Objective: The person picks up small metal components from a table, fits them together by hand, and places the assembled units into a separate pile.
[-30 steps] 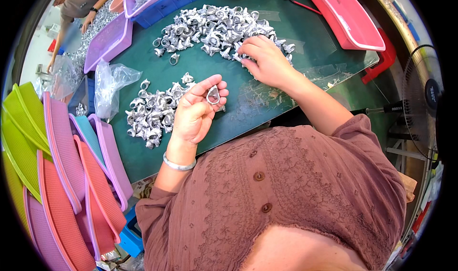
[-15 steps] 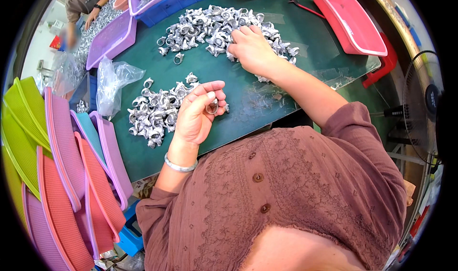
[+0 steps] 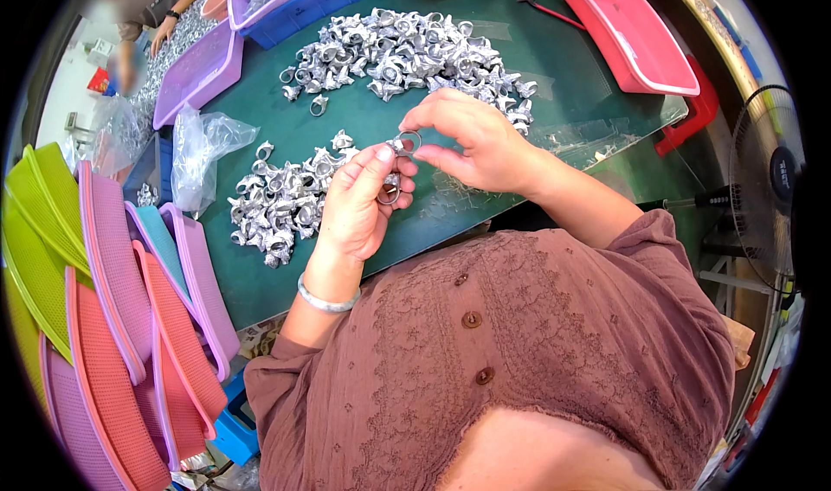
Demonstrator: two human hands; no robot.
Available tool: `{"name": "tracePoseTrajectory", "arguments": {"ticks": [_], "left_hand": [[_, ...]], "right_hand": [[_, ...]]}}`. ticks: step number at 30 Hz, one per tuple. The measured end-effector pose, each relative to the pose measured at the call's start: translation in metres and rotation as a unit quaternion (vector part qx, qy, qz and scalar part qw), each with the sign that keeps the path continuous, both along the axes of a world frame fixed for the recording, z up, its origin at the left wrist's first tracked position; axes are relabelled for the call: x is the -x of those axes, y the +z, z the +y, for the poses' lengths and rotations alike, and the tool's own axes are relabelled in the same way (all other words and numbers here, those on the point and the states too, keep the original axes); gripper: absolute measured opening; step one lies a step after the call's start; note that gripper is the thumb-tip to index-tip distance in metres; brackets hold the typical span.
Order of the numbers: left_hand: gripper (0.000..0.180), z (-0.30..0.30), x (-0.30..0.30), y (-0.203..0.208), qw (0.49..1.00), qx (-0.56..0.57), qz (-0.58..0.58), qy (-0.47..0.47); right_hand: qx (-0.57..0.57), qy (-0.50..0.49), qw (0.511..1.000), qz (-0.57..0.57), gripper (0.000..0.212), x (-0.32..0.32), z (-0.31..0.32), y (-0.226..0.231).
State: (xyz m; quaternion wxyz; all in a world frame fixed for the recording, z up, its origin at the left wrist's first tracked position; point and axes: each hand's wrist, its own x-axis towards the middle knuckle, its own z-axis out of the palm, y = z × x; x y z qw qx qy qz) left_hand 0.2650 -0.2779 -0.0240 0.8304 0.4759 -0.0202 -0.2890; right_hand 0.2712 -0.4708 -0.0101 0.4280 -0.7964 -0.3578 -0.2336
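Between both hands is a silver-grey metal ring [image 3: 415,134], its band pinched by the thumb and forefinger of my right hand [image 3: 476,142]. The thumb and forefinger of my left hand [image 3: 357,198] meet the ring's thicker head. A second metal ring [image 3: 389,198] hangs in the curled lower fingers of my left hand. Next to that hand lies a smaller heap of similar rings [image 3: 281,192]. Beyond my right hand spreads a larger heap of rings [image 3: 407,50], with one loose ring [image 3: 318,105] at its near left edge.
The green table [image 3: 260,292] bears a pink tray [image 3: 636,45], red-handled pliers [image 3: 554,8], a purple tray [image 3: 201,74], a blue basket [image 3: 312,5] and a clear plastic bag [image 3: 203,154]. Stacked coloured baskets [image 3: 112,257] stand left, a fan [image 3: 766,179] right. Another person's hand [image 3: 163,34] is at far left.
My right hand has come back from the larger heap with a ring and met my left hand. My left hand has stayed nearly in place, still holding its ring.
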Motion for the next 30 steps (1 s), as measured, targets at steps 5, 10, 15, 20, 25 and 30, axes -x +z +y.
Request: {"name": "tracePoseTrajectory", "arguments": {"ticks": [5,10,15,20,25,30], "left_hand": [[0.026,-0.001,0.002,0.004,1.000,0.002,-0.014,-0.010],[0.028,-0.002,0.004,0.005,1.000,-0.005,-0.029,0.003],[0.032,-0.002,0.004,0.000,0.998,0.011,-0.057,-0.014],[0.038,-0.003,0.004,-0.001,0.993,0.096,-0.040,-0.058],[0.037,0.000,0.003,-0.003,0.986,0.140,-0.022,-0.086],[0.037,0.005,0.001,-0.009,0.985,0.152,0.010,-0.082]], "right_hand": [[-0.025,0.002,1.000,-0.012,0.041,0.002,-0.001,-0.001],[-0.020,-0.011,1.000,-0.007,0.046,0.006,-0.001,0.000],[0.012,-0.039,0.997,-0.059,0.046,0.007,0.001,0.001],[-0.006,-0.025,0.999,-0.043,0.047,0.009,0.003,0.005],[-0.004,-0.007,0.999,-0.041,0.049,0.011,0.003,0.007],[0.003,0.004,0.998,-0.062,0.048,0.010,0.002,0.007]]}}
